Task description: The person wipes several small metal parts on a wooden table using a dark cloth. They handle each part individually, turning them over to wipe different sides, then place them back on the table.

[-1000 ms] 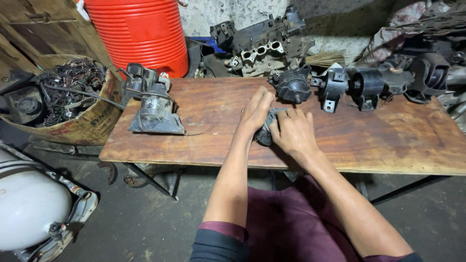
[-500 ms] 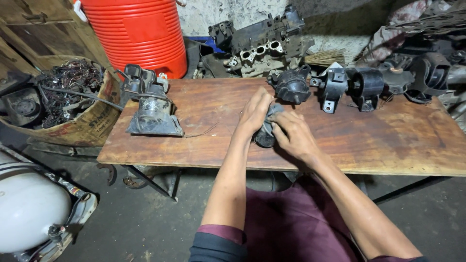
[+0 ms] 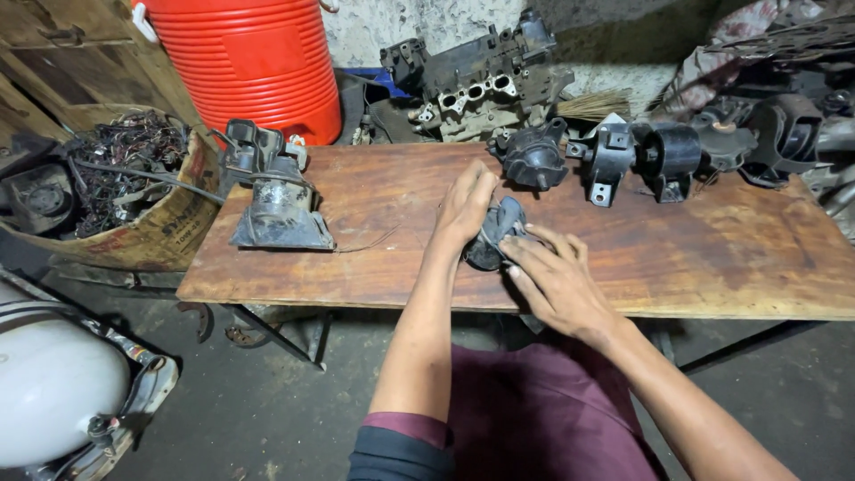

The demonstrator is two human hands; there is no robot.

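Two hands: both on one small dark rubber-and-metal part [image 3: 495, 233] at the near middle of the wooden table [image 3: 356, 191].
Left hand [image 3: 466, 203]: fingers curled over the part's left and top side, closed on it and pressing it to the board.
Right hand [image 3: 554, 278]: fingers mostly straight and spread, their tips touching the part's right side; it is loose, not closed round anything.
Part: it rests on the table, tilted, partly hidden under the left hand.
Done so far: four similar black mounts [image 3: 623, 153] stand in a row along the far right edge of the table, which I judge to be already sorted.
Left to do: the part in hand is not yet in that row; a larger grey mount [image 3: 280, 207] sits apart at the left end.
Around: a red cooler [image 3: 254, 62] at far left, a basket of wires [image 3: 125, 183] left of the table.
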